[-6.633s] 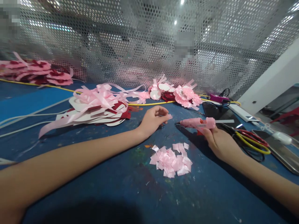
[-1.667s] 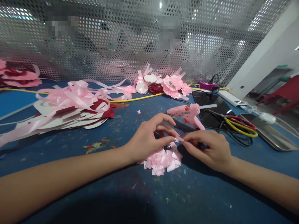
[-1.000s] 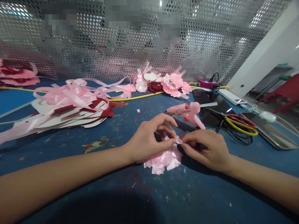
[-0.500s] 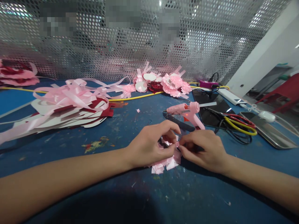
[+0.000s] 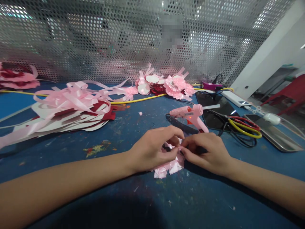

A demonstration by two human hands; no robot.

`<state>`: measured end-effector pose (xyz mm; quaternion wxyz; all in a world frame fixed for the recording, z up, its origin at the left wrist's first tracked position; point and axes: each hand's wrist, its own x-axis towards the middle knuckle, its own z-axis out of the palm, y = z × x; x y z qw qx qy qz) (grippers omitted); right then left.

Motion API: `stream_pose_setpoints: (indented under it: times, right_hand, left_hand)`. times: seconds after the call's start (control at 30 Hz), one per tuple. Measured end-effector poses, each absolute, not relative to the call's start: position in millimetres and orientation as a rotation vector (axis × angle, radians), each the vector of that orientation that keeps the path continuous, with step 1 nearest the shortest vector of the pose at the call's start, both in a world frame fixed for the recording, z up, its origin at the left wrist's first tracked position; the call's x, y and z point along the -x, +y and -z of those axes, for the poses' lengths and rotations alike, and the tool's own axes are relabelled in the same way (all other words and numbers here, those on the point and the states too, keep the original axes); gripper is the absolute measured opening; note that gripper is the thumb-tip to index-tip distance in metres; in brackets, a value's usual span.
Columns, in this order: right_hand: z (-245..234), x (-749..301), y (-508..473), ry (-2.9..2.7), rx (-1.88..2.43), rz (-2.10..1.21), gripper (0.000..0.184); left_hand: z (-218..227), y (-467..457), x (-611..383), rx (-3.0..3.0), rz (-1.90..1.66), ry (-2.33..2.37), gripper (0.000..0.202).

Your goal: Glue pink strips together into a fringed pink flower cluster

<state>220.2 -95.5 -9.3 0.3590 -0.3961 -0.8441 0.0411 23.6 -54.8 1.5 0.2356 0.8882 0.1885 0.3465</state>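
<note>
A small piece of pink ribbon (image 5: 180, 148) is pinched between the fingertips of both my hands. My left hand (image 5: 157, 148) holds it from the left, thumb and forefinger closed. From the right, my right hand (image 5: 206, 151) grips it in the same way, its fingertips close to the left ones. Under the hands lies a heap of cut pink ribbon pieces (image 5: 164, 168), partly hidden by my left hand. Just beyond my right hand, a pink glue gun (image 5: 188, 114) with a glue stick in its back end lies on the blue table (image 5: 107, 197).
At the left, pink ribbon (image 5: 76, 92) lies on a stack of white and red card shapes (image 5: 59, 122). Pink ribbon flowers (image 5: 176, 86) sit by the perforated metal screen (image 5: 143, 47). Scissors (image 5: 245, 127), a phone (image 5: 271, 132) and a yellow cable (image 5: 140, 100) lie further back.
My fingertips have drawn slightly closer together over the pink ribbon piece, and less of it shows. Everything else stays in place.
</note>
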Motion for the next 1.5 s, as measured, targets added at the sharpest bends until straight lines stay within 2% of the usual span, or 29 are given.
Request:
stream_pose_setpoints:
  times: [0.27,0.87,1.27,1.4,1.5]
  right_hand:
    - [8.9,-219.6,-96.1,-2.173,1.003,-0.053,0.016]
    - [8.3,-219.8,-96.8,-2.165,0.970,-0.036,0.015]
    - [10.4,-215.2,-96.9,-2.228,0.871,0.232,0.010]
    - [6.1,-216.8,-96.7,-2.137,0.977,0.127,0.014]
    - [2.9,-218.9,-96.5,-2.009,1.105,0.024,0.011]
  left_hand:
    - [-1.2,-54.1,-24.3,-2.517,-0.958,0.495,0.022]
    - [-1.7,-55.5,-21.6,-2.434,-0.943,0.477,0.021]
    - [-5.3,-60.6,-21.7,-2.502,-0.902,0.522,0.017]
    - [-2.7,-61.1,-24.5,-2.293,-0.967,0.638,0.019]
    - [-2.3,-58.5,-26.8,-2.104,-1.002,0.703,0.028]
